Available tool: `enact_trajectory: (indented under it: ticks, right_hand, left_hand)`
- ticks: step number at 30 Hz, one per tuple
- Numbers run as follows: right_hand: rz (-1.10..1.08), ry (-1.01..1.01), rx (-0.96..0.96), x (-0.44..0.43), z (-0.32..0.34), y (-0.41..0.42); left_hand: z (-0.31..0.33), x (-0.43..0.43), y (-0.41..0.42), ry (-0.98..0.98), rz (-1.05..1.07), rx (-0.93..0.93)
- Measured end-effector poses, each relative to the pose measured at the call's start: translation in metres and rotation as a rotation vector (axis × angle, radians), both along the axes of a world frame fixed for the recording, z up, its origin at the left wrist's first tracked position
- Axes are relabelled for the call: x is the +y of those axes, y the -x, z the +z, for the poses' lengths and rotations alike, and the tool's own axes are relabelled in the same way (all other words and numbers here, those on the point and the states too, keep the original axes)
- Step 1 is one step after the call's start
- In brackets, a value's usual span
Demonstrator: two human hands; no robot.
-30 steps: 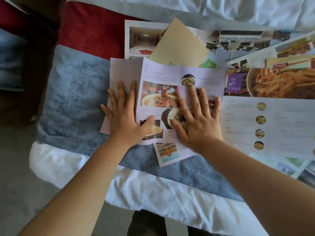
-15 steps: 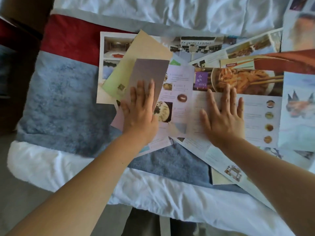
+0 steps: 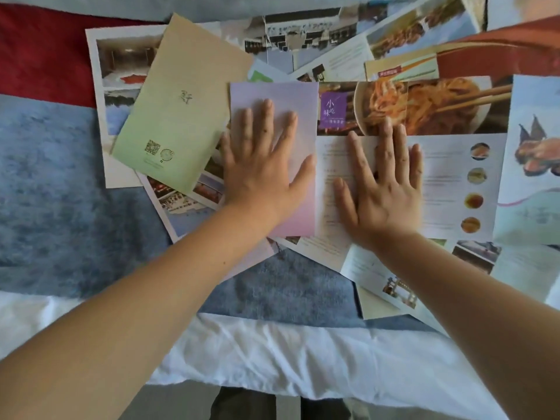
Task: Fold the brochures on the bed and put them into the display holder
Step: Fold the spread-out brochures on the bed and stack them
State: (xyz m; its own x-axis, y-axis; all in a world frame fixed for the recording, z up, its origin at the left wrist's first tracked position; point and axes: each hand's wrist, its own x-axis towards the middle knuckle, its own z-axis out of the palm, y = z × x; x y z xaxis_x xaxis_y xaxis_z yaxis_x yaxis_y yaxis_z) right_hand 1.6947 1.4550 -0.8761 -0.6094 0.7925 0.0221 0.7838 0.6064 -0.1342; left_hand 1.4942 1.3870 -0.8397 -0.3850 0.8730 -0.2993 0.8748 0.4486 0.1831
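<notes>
A folded brochure with a plain lilac-pink cover point(image 3: 298, 207) lies on the pile in the middle of the bed. My left hand point(image 3: 260, 168) presses flat on it with straight, spread fingers. Just to its right, my right hand point(image 3: 381, 189) lies flat on an open white menu brochure point(image 3: 448, 183) with small round food photos and a noodle picture above. Many more brochures are spread around, among them a green-beige folded one point(image 3: 178, 104) at the left. No display holder is in view.
The brochures lie on a blue-grey runner point(image 3: 60, 183) with a red band point(image 3: 39, 53) across a white bed sheet point(image 3: 272, 353). The bed's near edge runs along the bottom, with floor below it. A fish-picture leaflet point(image 3: 533, 153) sits at the far right.
The lilac brochure's flap has been folded over to the right and now lies shut under my left hand. My right hand slid right onto the white menu brochure. The camera moved closer.
</notes>
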Motion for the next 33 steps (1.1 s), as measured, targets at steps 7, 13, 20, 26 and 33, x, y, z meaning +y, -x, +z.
enact_trajectory:
  ticks: [7, 13, 20, 26, 33]
  right_hand:
    - [0.005, -0.030, 0.018, -0.001, -0.003, -0.001]
    - [0.003, -0.039, 0.029, -0.001, -0.008, -0.001]
    - [0.006, -0.045, 0.029, -0.001, -0.009, -0.002]
    - [0.014, 0.033, -0.025, -0.007, 0.005, 0.004]
    - [0.159, 0.171, -0.060, -0.037, 0.019, 0.033]
  left_hand:
    - [-0.020, 0.017, -0.001, -0.050, -0.118, 0.193]
    - [-0.023, 0.034, -0.007, -0.080, -0.124, 0.193]
    - [-0.020, 0.029, -0.010, -0.100, -0.072, 0.172]
    - [-0.020, 0.008, -0.020, -0.068, -0.021, 0.130]
    - [-0.017, -0.053, 0.041, -0.019, -0.038, 0.197]
